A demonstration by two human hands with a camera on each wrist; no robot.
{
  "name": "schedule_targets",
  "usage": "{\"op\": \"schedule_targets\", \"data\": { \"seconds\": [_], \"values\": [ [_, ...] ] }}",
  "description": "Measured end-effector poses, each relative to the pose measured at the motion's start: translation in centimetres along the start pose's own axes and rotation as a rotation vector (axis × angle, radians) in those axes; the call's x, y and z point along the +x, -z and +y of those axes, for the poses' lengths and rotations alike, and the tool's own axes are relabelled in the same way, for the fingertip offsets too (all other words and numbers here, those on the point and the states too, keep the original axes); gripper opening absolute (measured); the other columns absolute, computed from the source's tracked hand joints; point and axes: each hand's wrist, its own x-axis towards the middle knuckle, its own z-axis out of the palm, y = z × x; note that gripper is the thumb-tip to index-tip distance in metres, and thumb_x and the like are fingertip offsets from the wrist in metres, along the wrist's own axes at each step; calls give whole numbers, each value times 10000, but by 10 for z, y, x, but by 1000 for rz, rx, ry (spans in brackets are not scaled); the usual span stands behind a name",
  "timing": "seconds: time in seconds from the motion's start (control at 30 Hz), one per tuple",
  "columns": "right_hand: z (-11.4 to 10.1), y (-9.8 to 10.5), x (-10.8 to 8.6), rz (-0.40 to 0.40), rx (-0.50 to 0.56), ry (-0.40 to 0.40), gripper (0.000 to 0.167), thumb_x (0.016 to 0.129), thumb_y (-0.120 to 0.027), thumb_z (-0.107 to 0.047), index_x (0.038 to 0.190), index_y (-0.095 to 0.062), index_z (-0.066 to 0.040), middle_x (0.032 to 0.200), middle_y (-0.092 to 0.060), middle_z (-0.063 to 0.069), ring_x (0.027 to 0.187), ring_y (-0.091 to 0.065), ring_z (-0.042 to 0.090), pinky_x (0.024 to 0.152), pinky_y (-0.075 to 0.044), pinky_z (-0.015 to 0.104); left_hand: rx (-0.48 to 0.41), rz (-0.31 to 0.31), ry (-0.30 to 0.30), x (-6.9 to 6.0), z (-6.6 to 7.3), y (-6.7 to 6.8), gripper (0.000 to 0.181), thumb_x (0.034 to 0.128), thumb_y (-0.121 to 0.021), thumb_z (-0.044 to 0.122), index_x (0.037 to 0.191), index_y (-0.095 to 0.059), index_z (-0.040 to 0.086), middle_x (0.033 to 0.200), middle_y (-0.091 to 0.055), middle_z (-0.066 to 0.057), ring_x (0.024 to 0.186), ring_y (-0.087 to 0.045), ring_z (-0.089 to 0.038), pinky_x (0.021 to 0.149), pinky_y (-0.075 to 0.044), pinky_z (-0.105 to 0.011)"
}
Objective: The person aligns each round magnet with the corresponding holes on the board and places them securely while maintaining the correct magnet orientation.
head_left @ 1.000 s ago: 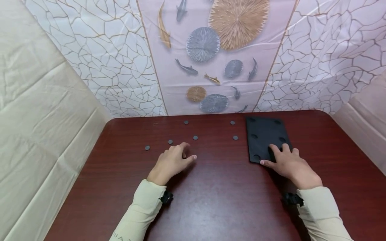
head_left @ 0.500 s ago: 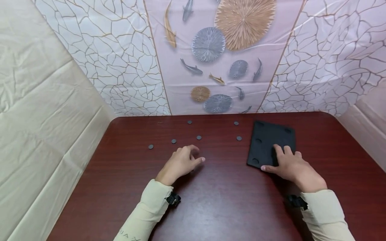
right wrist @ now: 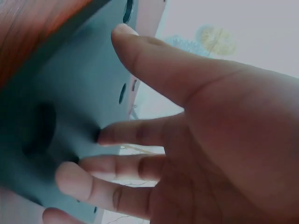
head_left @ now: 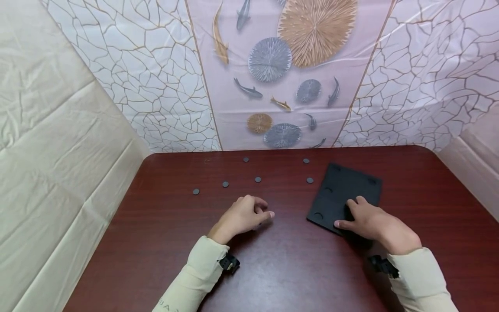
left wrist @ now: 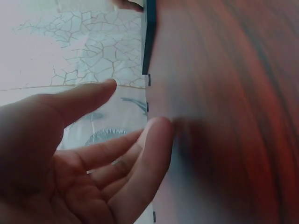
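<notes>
A thin black board with round recesses lies turned at an angle on the right part of the table. My right hand rests on its near right part, thumb and fingertips touching the top. In the right wrist view the fingers reach loosely over the board, not wrapped round it. My left hand hovers low over the table's middle, loosely curled and holding nothing. Several small dark discs lie farther back, among them a disc beyond the left hand and a disc left of the board.
The dark red wooden table ends at the back against a patterned cloth. Pale fabric hangs along the left side, and more hangs at the right. Other discs lie toward the left back.
The board has turned clockwise and its near left corner has come closer, with the right hand staying on it. My left hand has shifted right and slightly nearer. The discs lie as before.
</notes>
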Motion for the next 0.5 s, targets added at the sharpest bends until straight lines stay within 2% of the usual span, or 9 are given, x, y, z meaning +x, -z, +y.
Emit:
{"op": "schedule_targets", "data": {
  "seconds": [0.13, 0.27, 0.4, 0.5],
  "values": [
    [-6, 0, -1, -26, 1, 16, 912, 992, -721, -477, 1476, -372, 213, 1485, -299, 507, 1337, -417, 645, 1030, -454, 677, -123, -87, 1, -1, 6, -4, 445, 1000, -752, 300, 1320, -696, -4, 831, -749, -17, 578, -708, -190, 637, -542, -262],
    [-8, 0, -3, -2, -1, 26, 900, 976, -741, -478, 1477, -409, 190, 1468, -325, 490, 1345, -382, 645, 1031, -444, 690, -257, -169, 26, -3, 12, -8, 477, 996, -757, 285, 1339, -674, -36, 872, -766, -73, 605, -727, -206, 641, -601, -302],
    [-8, -1, -5, 37, 8, 23, 892, 961, -767, -460, 1485, -420, 173, 1495, -274, 485, 1353, -324, 669, 1018, -435, 715, -414, -248, 51, -6, 17, -14, 547, 993, -755, 255, 1405, -610, -76, 932, -783, -124, 662, -744, -243, 652, -633, -356],
    [-9, -3, -5, 24, 13, 26, 936, 951, -785, -443, 1493, -366, 195, 1532, -221, 510, 1371, -295, 702, 1048, -403, 733, -532, -298, 67, -6, 20, -21, 595, 1002, -747, 219, 1466, -540, -91, 1003, -785, -146, 767, -776, -295, 679, -640, -364]
  ]
}}
